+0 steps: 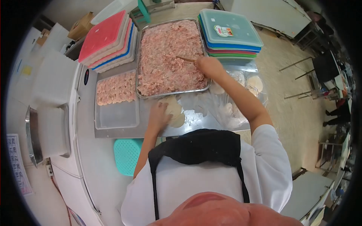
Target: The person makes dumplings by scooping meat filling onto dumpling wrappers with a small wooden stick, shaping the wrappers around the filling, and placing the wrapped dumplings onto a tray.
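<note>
My right hand (211, 68) is closed around the handle of a thin wooden spatula (185, 58). The spatula's far end reaches into pink minced meat (169, 45), heaped in a large metal tray (177, 92). Below that tray, my left hand (160, 116) rests on the metal table with its fingers extended, touching the edge of pale round dough wrappers (175, 109). To its left lies a clear plastic container (116, 119), with rows of filled dumplings (116, 88) in its far half.
Stacked containers with a red lid (103, 35) stand at the left, and others with a green lid (230, 28) at the right. Plastic bags of wrappers (230, 109) lie under my right forearm. A turquoise perforated stool (128, 156) stands below the table edge.
</note>
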`<act>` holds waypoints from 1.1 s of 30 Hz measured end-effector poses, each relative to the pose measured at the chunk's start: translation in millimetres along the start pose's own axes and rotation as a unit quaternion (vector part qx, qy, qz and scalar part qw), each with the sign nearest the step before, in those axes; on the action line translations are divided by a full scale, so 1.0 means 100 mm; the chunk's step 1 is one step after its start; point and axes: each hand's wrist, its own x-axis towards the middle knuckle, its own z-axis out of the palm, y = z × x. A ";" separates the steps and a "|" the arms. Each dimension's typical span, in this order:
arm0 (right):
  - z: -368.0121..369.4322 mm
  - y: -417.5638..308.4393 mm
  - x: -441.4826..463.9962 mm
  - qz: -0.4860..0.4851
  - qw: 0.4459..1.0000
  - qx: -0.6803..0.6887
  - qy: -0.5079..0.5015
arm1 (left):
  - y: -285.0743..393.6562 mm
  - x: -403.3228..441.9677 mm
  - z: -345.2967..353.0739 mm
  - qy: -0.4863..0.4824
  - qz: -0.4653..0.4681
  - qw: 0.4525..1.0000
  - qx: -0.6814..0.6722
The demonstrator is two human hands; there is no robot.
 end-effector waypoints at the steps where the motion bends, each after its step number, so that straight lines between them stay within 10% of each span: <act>1: -0.01 -0.07 -0.04 -0.016 1.000 0.010 -0.002 | -0.05 -0.01 0.06 0.002 0.000 1.000 0.002; 9: -0.14 -0.55 -0.34 -0.051 0.987 0.135 -0.073 | -0.13 0.06 0.01 0.017 -0.078 0.996 -0.049; 15: 0.07 -0.12 0.01 -0.003 0.934 0.326 -0.146 | -0.17 0.08 0.02 0.043 -0.227 0.909 -0.346; 18: 0.00 0.04 0.23 0.025 0.994 0.105 -0.028 | -0.04 0.14 -0.13 0.001 -0.256 0.896 -0.362; 33: -0.10 -0.87 -0.34 0.026 0.991 0.124 -0.042 | -0.24 0.46 -0.95 0.006 0.005 0.983 -0.184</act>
